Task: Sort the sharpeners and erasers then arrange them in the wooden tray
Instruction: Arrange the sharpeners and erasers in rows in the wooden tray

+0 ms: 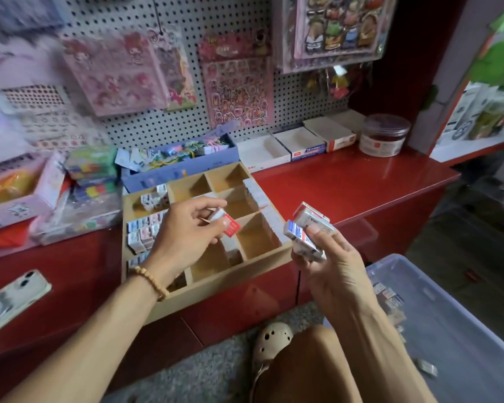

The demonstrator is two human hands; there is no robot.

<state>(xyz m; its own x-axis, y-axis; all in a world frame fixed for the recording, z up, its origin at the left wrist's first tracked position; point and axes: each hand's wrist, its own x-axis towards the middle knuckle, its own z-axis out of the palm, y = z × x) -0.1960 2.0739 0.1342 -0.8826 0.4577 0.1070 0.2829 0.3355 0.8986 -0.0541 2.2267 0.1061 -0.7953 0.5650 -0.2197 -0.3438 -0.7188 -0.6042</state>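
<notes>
A wooden tray (216, 282) with several compartments sits on the red counter in front of me. Its left compartments hold rows of small wrapped erasers (142, 226), and another row lines its right side (256, 193). My left hand (184, 234) hovers over the tray's middle and pinches one eraser with a red and white sleeve (229, 223). To the right of the tray, my right hand (326, 263) grips a stack of several wrapped erasers (307, 231).
A clear plastic bin (448, 324) with loose erasers stands on the floor at lower right. A phone (9, 298) lies on the counter at left. A purple box (184, 167), white cartons (300, 144) and a round jar (383, 135) sit behind the tray, under a pegboard with stickers.
</notes>
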